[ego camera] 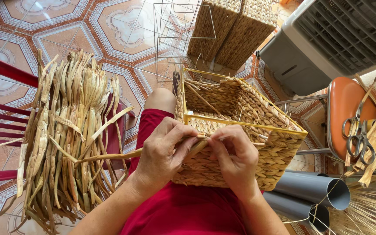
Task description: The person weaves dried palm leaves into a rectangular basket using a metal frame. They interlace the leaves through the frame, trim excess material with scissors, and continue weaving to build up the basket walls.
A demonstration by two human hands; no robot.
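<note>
**Both hands pinch a strand at the basket rim**

Pinched between the fingers of the left hand [162, 150] and right hand [236, 159], a flat dried straw strand [109, 157] meets the near wall of the rectangular woven straw basket [240, 126] on the lap. Fingertips hide the contact point. Grey plastic pipes [314, 191] at near right are cut off.

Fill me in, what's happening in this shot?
A person is weaving a rectangular basket held on their lap. The left hand and right hand both pinch a dried fibre strand at the near rim, over a yellow wire frame. A bundle of dried strands lies on a red chair at left; scissors rest on an orange stool at right.
</note>
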